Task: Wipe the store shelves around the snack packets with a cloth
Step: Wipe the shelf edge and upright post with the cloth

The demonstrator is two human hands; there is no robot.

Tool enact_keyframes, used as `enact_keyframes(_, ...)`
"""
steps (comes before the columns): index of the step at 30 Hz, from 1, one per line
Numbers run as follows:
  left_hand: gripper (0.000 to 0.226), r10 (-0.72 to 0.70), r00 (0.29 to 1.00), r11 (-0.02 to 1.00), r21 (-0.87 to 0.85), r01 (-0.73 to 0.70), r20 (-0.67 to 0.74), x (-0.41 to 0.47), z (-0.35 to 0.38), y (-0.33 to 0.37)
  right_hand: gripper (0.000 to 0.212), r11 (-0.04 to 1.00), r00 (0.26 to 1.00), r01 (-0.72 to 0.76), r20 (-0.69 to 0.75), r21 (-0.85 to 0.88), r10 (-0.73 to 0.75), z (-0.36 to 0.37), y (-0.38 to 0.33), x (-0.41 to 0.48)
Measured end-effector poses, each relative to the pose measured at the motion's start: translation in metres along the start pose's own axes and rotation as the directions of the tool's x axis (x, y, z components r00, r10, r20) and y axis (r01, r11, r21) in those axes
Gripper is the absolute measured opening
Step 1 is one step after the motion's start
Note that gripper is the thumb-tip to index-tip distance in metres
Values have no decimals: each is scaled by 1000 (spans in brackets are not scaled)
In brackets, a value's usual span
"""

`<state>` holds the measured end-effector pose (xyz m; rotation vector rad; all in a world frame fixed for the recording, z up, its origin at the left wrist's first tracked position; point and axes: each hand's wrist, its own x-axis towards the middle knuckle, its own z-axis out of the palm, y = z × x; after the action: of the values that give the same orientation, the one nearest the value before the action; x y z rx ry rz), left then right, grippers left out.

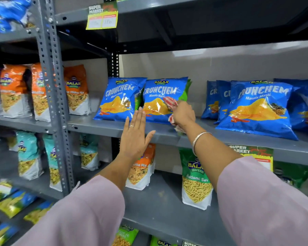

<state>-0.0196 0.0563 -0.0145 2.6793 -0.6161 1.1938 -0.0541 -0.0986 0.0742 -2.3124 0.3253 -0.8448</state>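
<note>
Both hands are raised toward the middle grey shelf (pixel 100 127). The right hand (pixel 182 115) is closed in a fist around a red-and-white checked cloth (pixel 171 103), which is bunched so that its ends stick out above and below the fist. A silver bangle (pixel 199 137) is worn on that wrist, and a pale pink sleeve (pixel 267 197) covers the forearm. The cloth is pressed against the front of a blue chip packet (pixel 160 100) that stands directly behind the fist. The left hand (pixel 134 137) is held flat and fully open, fingers together and pointing up, with nothing in it; a ring (pixel 132 126) is seen on one finger. Its fingertips are level with the gap between that packet and a second blue packet (pixel 119 99) just to the left. Well to the right of the right hand, a group of more blue packets (pixel 260 107) is leaned on the same shelf. Below the right forearm, on the lower shelf, a green packet (pixel 196 178) is stood upright. Far left of the left hand, orange packets (pixel 76 89) are lined up.
</note>
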Motion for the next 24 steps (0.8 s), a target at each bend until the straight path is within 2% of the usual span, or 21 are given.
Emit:
enact_keyframes(4,85,-76,997,994,71,77,-18,-31,0,-42,40,948,957,287,3,135,-290,37,-29,-27)
enact_keyframes(7,79,-156,987,984,84,159,-44,-55,-1,-85,41,862,894,418,37,287,-447,71,-38,-53)
enact_keyframes(11,76,-196,979,971,126,202,-61,-81,4,-140,51,784,787,606,44,133,-616,129,-40,-82)
enact_keyframes(13,76,-221,973,963,144,227,-58,-94,11,-162,61,746,744,660,60,89,-665,162,-40,-93)
enact_keyframes(17,76,-217,975,963,155,220,-34,-111,36,-209,75,686,689,722,-4,-91,-725,230,-30,-111)
enact_keyframes(19,75,-203,979,967,150,205,-26,-111,50,-240,81,718,726,687,62,-111,-685,269,-30,-117)
enact_keyframes(21,74,-151,988,973,170,154,-33,-107,59,-258,84,809,812,583,84,-71,-578,292,-24,-120)
enact_keyframes(24,73,-23,998,984,177,32,-51,-93,84,-305,74,957,941,278,178,82,-288,333,-21,-119)
